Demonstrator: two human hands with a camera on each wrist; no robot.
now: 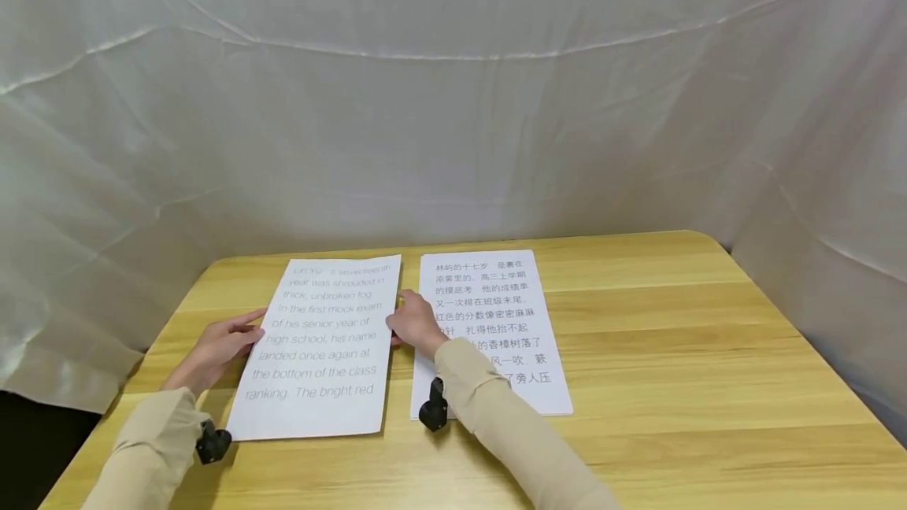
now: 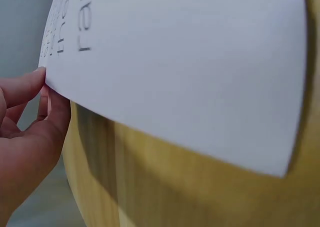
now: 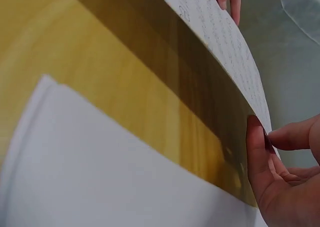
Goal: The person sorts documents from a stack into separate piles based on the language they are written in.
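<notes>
A white sheet of paper (image 1: 312,345) printed with large English text is held raised off the table, its shadow falling on the wood below. My left hand (image 1: 216,352) pinches its left edge between thumb and fingers; the left wrist view shows the same hand (image 2: 32,127) at the paper's rim. On the opposite edge my right hand (image 1: 416,323) pinches the sheet, thumb above and fingers beneath, as the right wrist view shows (image 3: 285,172). Right of it lies a stack of paper (image 1: 489,321) with Chinese text, partly covered by my right forearm.
The wooden table (image 1: 680,352) has rounded far corners and stretches to the right of the stack. A pale draped curtain (image 1: 453,116) stands behind and around it. Each wrist carries a small black camera (image 1: 434,406).
</notes>
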